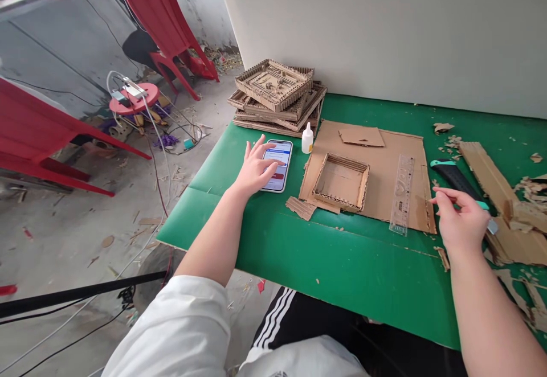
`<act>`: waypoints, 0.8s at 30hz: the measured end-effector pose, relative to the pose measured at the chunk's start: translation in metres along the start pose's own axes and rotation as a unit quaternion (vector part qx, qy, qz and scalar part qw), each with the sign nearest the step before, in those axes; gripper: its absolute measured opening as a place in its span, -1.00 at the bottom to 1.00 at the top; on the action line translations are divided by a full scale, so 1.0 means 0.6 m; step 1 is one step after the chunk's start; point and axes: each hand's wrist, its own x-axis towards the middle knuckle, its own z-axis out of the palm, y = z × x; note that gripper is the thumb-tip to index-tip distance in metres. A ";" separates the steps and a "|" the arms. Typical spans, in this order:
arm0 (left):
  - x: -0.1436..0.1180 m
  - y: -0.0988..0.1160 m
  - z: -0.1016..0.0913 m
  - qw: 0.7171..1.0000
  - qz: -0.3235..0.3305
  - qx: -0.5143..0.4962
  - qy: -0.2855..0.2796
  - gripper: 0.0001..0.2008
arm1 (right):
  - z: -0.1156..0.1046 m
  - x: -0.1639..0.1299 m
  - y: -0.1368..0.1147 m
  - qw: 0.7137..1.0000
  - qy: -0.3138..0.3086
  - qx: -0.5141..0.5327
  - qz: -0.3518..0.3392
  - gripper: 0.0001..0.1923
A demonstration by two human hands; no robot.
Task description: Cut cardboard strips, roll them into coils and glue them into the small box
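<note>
My left hand (pixel 256 166) is over a phone (pixel 278 179) with a lit screen, its fingers spread and the fingertips at the glass. Thumb and fingers of my right hand (pixel 460 217) are closed together in a pinch; whatever they hold, if anything, is too small to make out. Behind that hand lies a black and teal cutter knife (pixel 457 177), partly covered by it. A small square cardboard tray (pixel 363 192) rests on a flat cardboard sheet (pixel 387 195). On the sheet's right side is a clear ruler (pixel 402 195). A white glue bottle (pixel 307 139) stands upright beside the phone.
Several corrugated cardboard trays (pixel 277 89) are stacked at the back left of the green table (pixel 307 257). Cardboard strips (pixel 487 172) and torn scraps (pixel 532 195) cover the right side. Red chairs (pixel 160 12), a stool (pixel 135 101) and cables are on the left.
</note>
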 end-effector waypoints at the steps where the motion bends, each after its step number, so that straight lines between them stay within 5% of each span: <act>1: 0.000 -0.001 0.000 1.000 0.000 -0.004 -0.003 -0.57 | 0.000 0.000 0.001 1.000 0.000 -0.003 -0.001 -0.66; 8: 0.000 -0.005 0.002 0.991 -0.002 -0.046 0.124 -0.60 | 0.000 0.003 0.010 1.000 0.003 0.003 -0.005 -0.67; 14: 0.000 -0.004 0.001 0.987 0.029 -0.022 0.159 -0.70 | 0.000 0.000 0.009 1.000 -0.006 0.000 -0.010 -0.66; 17: -0.008 0.025 -0.002 0.981 0.081 -0.007 0.178 -0.74 | -0.003 -0.001 0.007 0.999 -0.018 -0.024 -0.026 -0.64; 19: -0.016 0.065 0.002 0.978 0.130 -0.008 0.165 -0.73 | -0.006 0.002 0.005 0.998 -0.015 -0.039 -0.035 -0.64; 24: -0.039 0.185 0.041 0.973 0.229 0.034 -0.002 -0.66 | -0.011 0.007 0.005 0.994 -0.050 -0.094 -0.020 -0.63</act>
